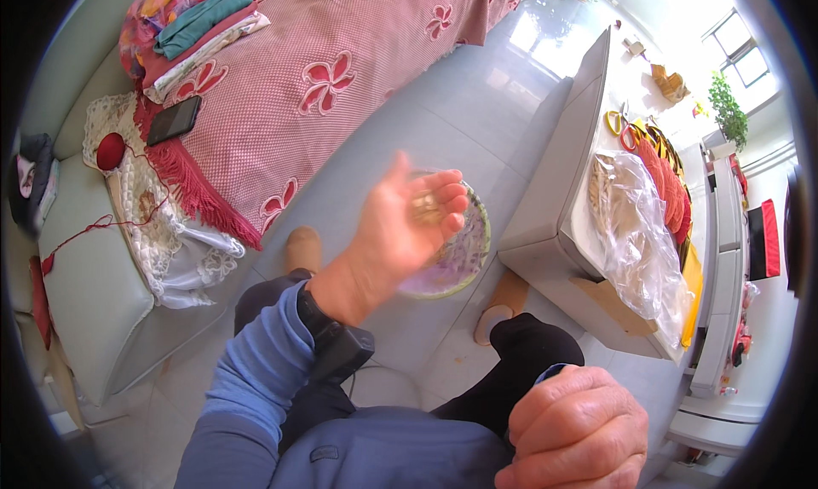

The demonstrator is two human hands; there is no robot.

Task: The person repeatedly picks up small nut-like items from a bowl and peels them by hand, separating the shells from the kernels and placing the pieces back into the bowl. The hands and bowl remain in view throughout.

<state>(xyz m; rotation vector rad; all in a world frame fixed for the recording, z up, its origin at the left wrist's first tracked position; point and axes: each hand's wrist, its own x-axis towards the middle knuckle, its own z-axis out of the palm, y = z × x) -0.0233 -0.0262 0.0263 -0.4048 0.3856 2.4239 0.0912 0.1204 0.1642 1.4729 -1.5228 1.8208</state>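
My left hand is raised palm up with its fingers partly curled, and some small yellowish pieces lie in the palm; motion blurs them. Beneath it on the floor is a round basin or bin with a pale green rim and a purple patterned inside, partly hidden by the hand. My right hand is at the lower right near my knee, its fingers curled inward; whether it holds anything cannot be seen. A black device is strapped at my left wrist.
At left, a sofa bears a red yarn ball, lace cloth and a patterned cover with a phone and folded clothes. At right, a table carries scissors, plastic bags and coral yarn.
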